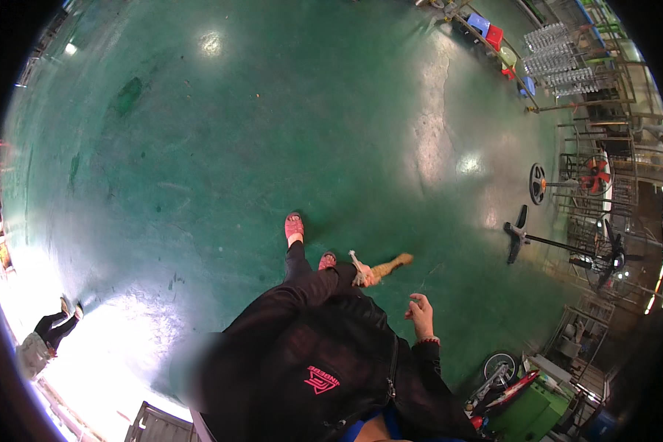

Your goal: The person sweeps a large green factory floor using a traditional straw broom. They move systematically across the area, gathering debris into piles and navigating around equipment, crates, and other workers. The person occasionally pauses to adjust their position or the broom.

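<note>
My left hand (365,275) is in front of my body at the end of a dark sleeve, its fingers closed. It grips a tan, elongated thing (392,266) that sticks out to the right; its kind is not clear. A small whitish end (353,256) shows on the far side of that hand. Off to the right, my right hand (421,317) has curled fingers and a red beaded bracelet at the wrist. A faint thin line rises from its fingertips, too fine to name. My feet, in pink sandals (294,225), stand on the green floor (199,162).
Two fan-like stands with a round base (538,184) and a black legged base (518,234) lie along the right. Beyond them, a rack holds metal parts (556,59) and coloured bins (493,37). A motorbike (499,368) is at lower right. Another person (44,342) is at far left.
</note>
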Demonstrator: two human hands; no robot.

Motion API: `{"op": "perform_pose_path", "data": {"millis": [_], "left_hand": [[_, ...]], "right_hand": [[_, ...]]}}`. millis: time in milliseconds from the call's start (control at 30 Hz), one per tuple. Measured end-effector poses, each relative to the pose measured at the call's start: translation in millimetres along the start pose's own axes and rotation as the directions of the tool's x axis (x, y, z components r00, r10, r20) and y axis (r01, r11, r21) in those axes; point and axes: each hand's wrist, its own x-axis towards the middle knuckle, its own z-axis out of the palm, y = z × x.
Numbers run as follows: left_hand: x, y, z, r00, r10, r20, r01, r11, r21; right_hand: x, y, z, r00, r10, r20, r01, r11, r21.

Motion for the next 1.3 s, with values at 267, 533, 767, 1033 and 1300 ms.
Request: {"op": "perform_pose_path", "data": {"millis": [267, 533, 767, 1033, 1300], "left_hand": [[-237, -13, -183, 0.924, 0.32, -0.209, -0.372, 0.625, -0.687], [-332, 120, -204, 0.518, 0.247, -0.819, -0.657, 0.728, -0.196], [-319, 143, -122, 0.487, 0.374, -0.79, -0.672, 0.737, -0.065], [-153, 205, -27, 0.933, 0.326, -0.155, -0.361, 0.824, -0.436], [103, 321, -35, 0.927, -0.148, 0.344, 0.304, 0.835, -0.46]], "right_hand": [[-30, 89, -11, 0.891, 0.438, -0.115, -0.435, 0.899, 0.055], [-45, 126, -26, 0.852, 0.493, -0.176, -0.479, 0.87, 0.116], [-48, 97, -36, 0.899, 0.423, -0.109, -0.437, 0.878, -0.195], [84, 70, -113, 0.909, 0.408, -0.091, -0.414, 0.909, -0.056], [210, -7, -176, 0.974, 0.218, -0.064, -0.197, 0.949, 0.246]]}}
